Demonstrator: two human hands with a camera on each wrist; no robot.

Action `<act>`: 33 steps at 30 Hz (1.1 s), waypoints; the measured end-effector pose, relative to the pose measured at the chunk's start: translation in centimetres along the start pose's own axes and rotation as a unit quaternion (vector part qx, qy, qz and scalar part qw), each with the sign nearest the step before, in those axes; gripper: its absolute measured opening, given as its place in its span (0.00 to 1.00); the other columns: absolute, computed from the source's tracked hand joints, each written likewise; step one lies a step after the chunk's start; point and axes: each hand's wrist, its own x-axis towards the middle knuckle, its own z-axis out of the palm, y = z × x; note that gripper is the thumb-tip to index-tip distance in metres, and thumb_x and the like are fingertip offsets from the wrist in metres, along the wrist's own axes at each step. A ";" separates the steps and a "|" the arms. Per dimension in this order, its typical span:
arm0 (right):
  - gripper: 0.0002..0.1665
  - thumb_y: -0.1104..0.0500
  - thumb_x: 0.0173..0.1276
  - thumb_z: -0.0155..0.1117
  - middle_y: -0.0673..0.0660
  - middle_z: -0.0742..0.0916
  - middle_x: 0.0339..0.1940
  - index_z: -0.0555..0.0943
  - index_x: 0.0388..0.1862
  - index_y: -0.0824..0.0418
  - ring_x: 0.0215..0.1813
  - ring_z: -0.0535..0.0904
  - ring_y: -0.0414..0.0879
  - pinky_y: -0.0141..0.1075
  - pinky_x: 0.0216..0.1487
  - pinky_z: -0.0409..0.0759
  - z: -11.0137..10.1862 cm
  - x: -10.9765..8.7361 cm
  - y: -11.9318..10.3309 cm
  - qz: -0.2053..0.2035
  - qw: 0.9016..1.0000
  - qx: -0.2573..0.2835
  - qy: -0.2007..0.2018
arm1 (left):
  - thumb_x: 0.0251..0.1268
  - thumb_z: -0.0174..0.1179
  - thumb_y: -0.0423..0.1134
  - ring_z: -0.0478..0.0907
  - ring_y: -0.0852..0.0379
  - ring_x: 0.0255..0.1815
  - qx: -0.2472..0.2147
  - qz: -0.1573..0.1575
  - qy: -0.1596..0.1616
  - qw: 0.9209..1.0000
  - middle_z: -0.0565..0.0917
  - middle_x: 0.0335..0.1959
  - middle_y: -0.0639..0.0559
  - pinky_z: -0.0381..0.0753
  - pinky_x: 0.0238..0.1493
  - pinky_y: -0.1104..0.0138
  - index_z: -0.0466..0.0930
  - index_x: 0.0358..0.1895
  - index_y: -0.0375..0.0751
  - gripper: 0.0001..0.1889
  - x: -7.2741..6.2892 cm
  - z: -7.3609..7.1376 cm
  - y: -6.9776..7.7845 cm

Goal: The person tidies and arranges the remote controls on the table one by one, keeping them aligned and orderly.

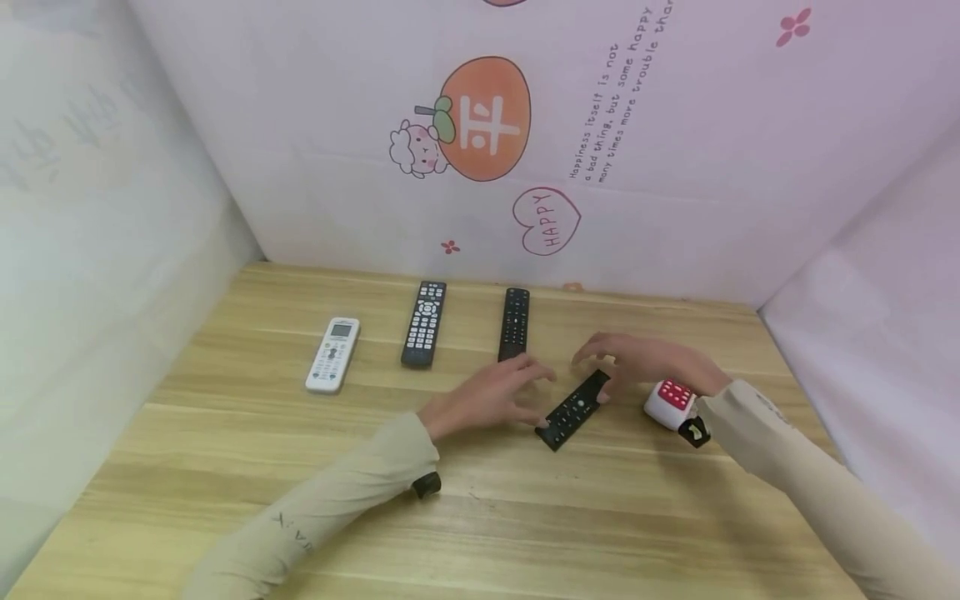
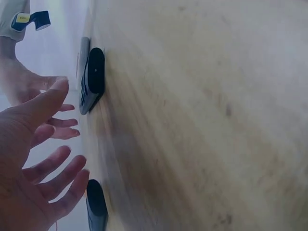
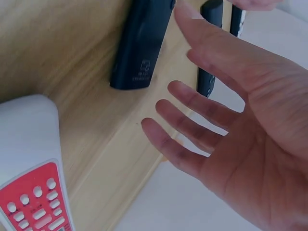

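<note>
A slim black remote control (image 1: 574, 409) lies slanted on the wooden table between the two hands. At its near end, the thumb of my left hand (image 1: 486, 395) comes close to the edge, and the other fingers are spread loosely above the table. My right hand (image 1: 648, 363) is at the far end, its thumb beside the remote and its fingers gently bent. In the right wrist view the fingers of the right hand (image 3: 231, 125) stand apart around bare air, near the black remote (image 3: 144, 48). The left wrist view shows the left hand (image 2: 29, 159) with nothing in its grasp.
A second black remote (image 1: 515, 321) lies behind the left hand. Farther left are a dark remote with white buttons (image 1: 424, 325) and a white remote with a small screen (image 1: 333, 356). Under the right wrist is a white device with a red keypad (image 1: 670, 404). Printed cloth (image 1: 337, 192) walls the table.
</note>
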 end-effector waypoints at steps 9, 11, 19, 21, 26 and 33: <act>0.33 0.66 0.54 0.83 0.59 0.84 0.62 0.85 0.60 0.60 0.64 0.79 0.61 0.62 0.69 0.77 0.8 0.0 -1.4 -0.037 0.999 -0.011 -0.008 | 0.57 0.77 0.59 0.77 0.60 0.57 0.026 0.014 -0.023 0.999 0.79 0.63 0.55 0.79 0.61 0.65 0.75 0.72 0.57 0.39 0.0 1.0 0.6; 0.33 0.66 0.53 0.83 0.59 0.84 0.61 0.85 0.61 0.60 0.64 0.79 0.60 0.62 0.68 0.78 0.9 0.1 -1.5 -0.041 0.999 -0.011 -0.011 | 0.56 0.77 0.59 0.77 0.60 0.58 0.032 0.018 -0.027 0.999 0.79 0.63 0.55 0.79 0.63 0.64 0.76 0.71 0.57 0.38 0.0 1.1 0.8; 0.33 0.68 0.50 0.83 0.59 0.85 0.59 0.85 0.58 0.58 0.62 0.79 0.59 0.62 0.67 0.77 1.6 0.3 -1.1 -0.050 0.998 -0.032 -0.006 | 0.60 0.75 0.58 0.76 0.61 0.60 0.044 0.029 -0.038 0.998 0.79 0.63 0.56 0.78 0.65 0.66 0.77 0.70 0.56 0.35 0.2 1.6 1.1; 0.33 0.68 0.49 0.83 0.59 0.84 0.58 0.86 0.57 0.57 0.61 0.79 0.59 0.63 0.66 0.77 1.7 0.4 -1.0 -0.052 0.998 -0.041 0.000 | 0.61 0.75 0.58 0.76 0.62 0.60 0.050 0.035 -0.036 0.998 0.79 0.63 0.55 0.78 0.64 0.68 0.77 0.70 0.55 0.35 0.3 1.7 1.1; 0.31 0.69 0.50 0.81 0.57 0.84 0.56 0.86 0.55 0.56 0.59 0.79 0.58 0.61 0.65 0.78 2.1 0.6 -0.9 -0.054 0.997 -0.054 0.015 | 0.63 0.73 0.59 0.76 0.63 0.58 0.079 0.063 -0.029 0.994 0.78 0.61 0.56 0.78 0.61 0.71 0.77 0.70 0.52 0.34 0.3 2.0 1.1; 0.27 0.72 0.54 0.77 0.58 0.84 0.57 0.87 0.52 0.56 0.61 0.78 0.59 0.62 0.65 0.78 2.3 1.0 -0.7 -0.062 0.995 -0.067 0.045 | 0.69 0.69 0.55 0.74 0.59 0.65 0.139 0.113 -0.030 0.983 0.78 0.64 0.55 0.72 0.73 0.66 0.81 0.67 0.58 0.25 0.3 2.0 1.1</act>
